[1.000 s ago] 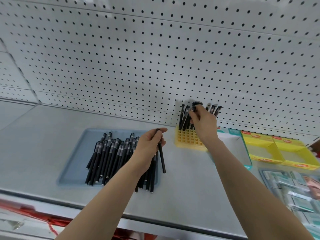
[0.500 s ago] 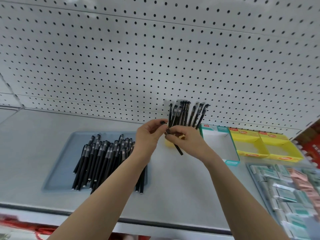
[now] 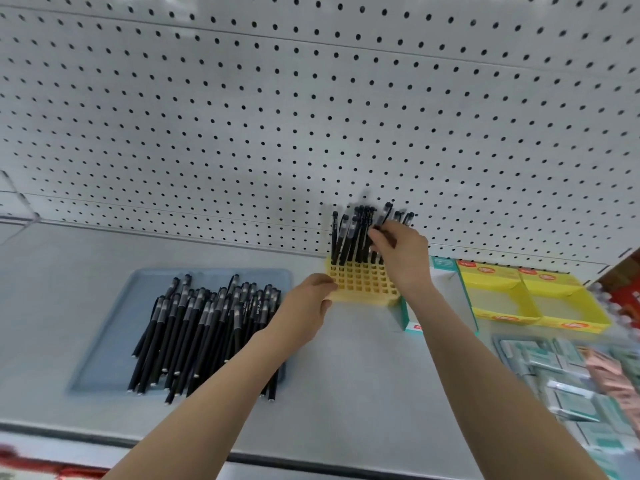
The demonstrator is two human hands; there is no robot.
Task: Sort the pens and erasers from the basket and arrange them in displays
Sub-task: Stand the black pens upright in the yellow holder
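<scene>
R hand (image 3: pixel 403 258) pinches pen (image 3: pixel 386 212); L hand (image 3: pixel 304 310) holds yellow rack (image 3: pixel 360 284) corner.

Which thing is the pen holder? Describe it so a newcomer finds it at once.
Follow the shelf to the foot of the pegboard, between the blue tray and the teal box. The holder is the yellow block there, gripped by the left hand. It alone has a grid of square holes, with black pens standing in its back rows.

Black pens (image 3: pixel 207 327), yellow grid holder (image 3: pixel 360 284)
</scene>
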